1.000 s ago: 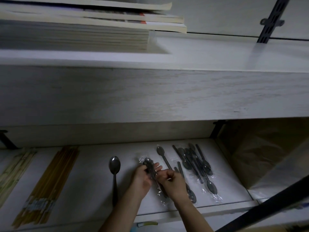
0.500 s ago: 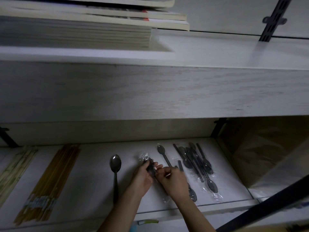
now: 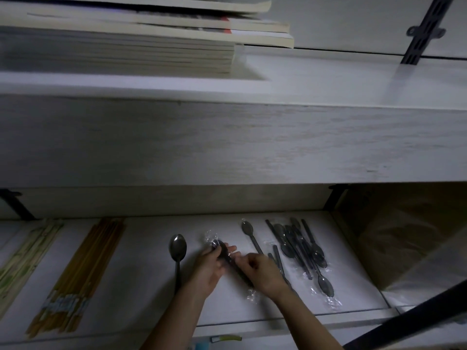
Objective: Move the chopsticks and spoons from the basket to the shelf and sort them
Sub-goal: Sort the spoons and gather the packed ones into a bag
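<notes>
On the lower white shelf [image 3: 146, 258] my left hand [image 3: 211, 267] and my right hand [image 3: 261, 271] both hold one plastic-wrapped spoon [image 3: 222, 248] lying on the board, bowl end away from me. An unwrapped metal spoon [image 3: 177, 251] lies just left of my left hand. Right of my hands lie a single wrapped spoon [image 3: 249, 233] and a loose heap of several wrapped spoons [image 3: 303, 251]. Brown chopsticks [image 3: 83, 269] lie in a bundle at the left, and green-patterned chopsticks [image 3: 27, 256] lie at the far left. The basket is out of sight.
The thick upper shelf [image 3: 227, 137] overhangs the lower one and carries stacked books [image 3: 126, 44]. A dark bracket rail [image 3: 424, 29] runs up the wall at right. A brown box or bag [image 3: 404, 238] fills the space right of the shelf.
Both hands have drawn the wrapped spoon slightly left, towards the unwrapped spoon. The view has shifted a little.
</notes>
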`<state>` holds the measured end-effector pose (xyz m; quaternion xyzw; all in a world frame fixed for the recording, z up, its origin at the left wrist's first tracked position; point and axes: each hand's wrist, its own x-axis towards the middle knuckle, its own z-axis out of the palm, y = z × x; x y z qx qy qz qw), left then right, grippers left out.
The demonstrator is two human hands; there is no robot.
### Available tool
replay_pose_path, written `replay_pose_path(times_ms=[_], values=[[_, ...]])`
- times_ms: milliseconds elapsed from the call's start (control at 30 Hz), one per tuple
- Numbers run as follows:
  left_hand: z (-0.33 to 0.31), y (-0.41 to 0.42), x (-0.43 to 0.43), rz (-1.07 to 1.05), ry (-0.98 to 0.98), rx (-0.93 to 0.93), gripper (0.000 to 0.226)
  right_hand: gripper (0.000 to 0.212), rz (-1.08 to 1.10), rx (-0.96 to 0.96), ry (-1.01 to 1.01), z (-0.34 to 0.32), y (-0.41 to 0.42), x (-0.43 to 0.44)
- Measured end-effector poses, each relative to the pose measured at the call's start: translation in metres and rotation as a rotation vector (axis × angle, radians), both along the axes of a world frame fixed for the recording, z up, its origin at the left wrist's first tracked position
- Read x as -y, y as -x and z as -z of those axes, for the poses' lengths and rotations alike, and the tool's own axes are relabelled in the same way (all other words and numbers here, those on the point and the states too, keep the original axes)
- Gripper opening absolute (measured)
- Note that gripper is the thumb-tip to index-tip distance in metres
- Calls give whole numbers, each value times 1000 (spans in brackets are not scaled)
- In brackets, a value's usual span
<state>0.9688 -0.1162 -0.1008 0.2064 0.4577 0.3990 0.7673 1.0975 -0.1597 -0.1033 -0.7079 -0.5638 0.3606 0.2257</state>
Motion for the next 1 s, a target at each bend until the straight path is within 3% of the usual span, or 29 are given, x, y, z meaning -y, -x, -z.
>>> replay_pose_path(times_ms=[100,267,333,467,600,667,800,1000], values=[[3,5,-5,-64,-2,-10,24,27,176,217,-150,-1,-10,-21],[5,12,-6,-76,-6,-16,25,32,162,535,21,14,-22,-42],[7,13,-7,-83,-9,-18,25,30,179,581,31,22,-22,-45],[9,16,-8,-84,-29,-46,23,30,171,517,-36,19,-20,-44],[9,12,-8,-88,-22,-83,19,19,117,66,-206,1,-1,-16],[8,7,-8,-94,-21,-72,20,22,25,-33,-167,-3,12,-1],[-3,-1,-3,-47,-36,-12,20,31,18,55,-91,8,19,11],[-9,-9,-2,-70,108,96,30,29,22,160,-114,10,14,12]])
